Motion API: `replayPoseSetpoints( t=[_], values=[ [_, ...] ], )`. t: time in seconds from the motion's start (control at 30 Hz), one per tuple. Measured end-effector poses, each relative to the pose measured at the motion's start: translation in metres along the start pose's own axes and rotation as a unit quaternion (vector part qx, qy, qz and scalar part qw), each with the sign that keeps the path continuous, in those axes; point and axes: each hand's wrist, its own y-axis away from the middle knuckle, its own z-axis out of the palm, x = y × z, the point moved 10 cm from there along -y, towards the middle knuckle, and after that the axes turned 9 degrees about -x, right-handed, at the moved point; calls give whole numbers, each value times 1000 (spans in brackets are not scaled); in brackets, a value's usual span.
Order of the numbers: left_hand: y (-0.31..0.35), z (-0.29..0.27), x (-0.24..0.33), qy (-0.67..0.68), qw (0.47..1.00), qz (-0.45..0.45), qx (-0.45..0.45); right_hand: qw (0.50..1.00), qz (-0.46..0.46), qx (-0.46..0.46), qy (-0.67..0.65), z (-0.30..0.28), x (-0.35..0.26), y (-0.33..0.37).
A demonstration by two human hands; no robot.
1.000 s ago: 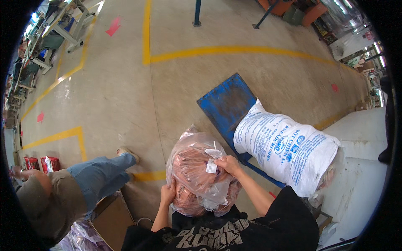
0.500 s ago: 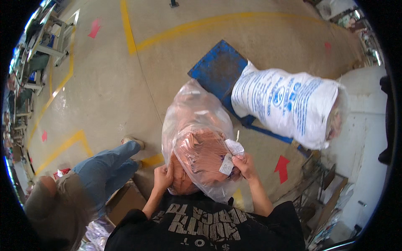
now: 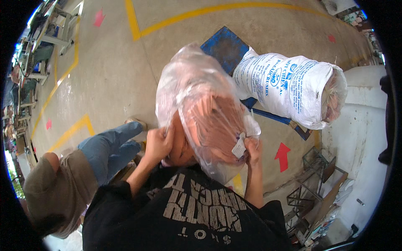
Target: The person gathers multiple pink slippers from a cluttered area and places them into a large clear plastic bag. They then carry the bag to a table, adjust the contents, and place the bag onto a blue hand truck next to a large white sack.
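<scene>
A large clear plastic bag (image 3: 188,71) hangs in front of my body, packed with stacked orange-brown flat pieces (image 3: 213,125) whose material I cannot make out. My left hand (image 3: 160,143) is closed on the bag's left edge, its thumb up. On the right side, my right hand (image 3: 253,150) grips the gathered plastic beside a small white tag (image 3: 239,147). The plastic between my hands is drawn over the stacked pieces. The bag's lower end lies close against my black shirt.
A white woven sack (image 3: 289,90) with blue print lies on a blue metal platform (image 3: 226,48) to the right. Another person (image 3: 67,180) is close by on my left. Metal frames (image 3: 310,192) stand at the lower right by a white wall. Yellow lines and red arrows (image 3: 282,157) mark the floor.
Both hands have risen with the bag, which now sits higher and covers part of the blue platform. My right hand has shifted slightly rightward. The person at left has moved slightly.
</scene>
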Motion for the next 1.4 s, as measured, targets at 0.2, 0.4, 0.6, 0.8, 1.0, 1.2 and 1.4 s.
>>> replayPoseSetpoints(
  t=[0.2,0.4,0.6,0.8,1.0,1.2,1.4],
  values=[
    [-78,20,47,3,1000,-10,-19,998,-38,49,-6,-44,-32,-45],
    [-256,69,146,-104,990,7,-96,987,16,161,7,-130,-66,-178],
    [-441,86,234,-118,989,36,-86,980,80,174,56,-195,-140,-335],
    [-523,54,255,-147,988,4,-55,955,113,203,183,-185,-194,-439],
    [-606,59,266,-135,990,-22,-43,917,64,238,314,-213,-230,-531],
    [-635,98,299,-187,978,15,-96,938,72,254,223,-269,-196,-540],
    [-619,163,306,-185,959,-8,-215,947,16,304,104,-329,-160,-488]
  ],
)
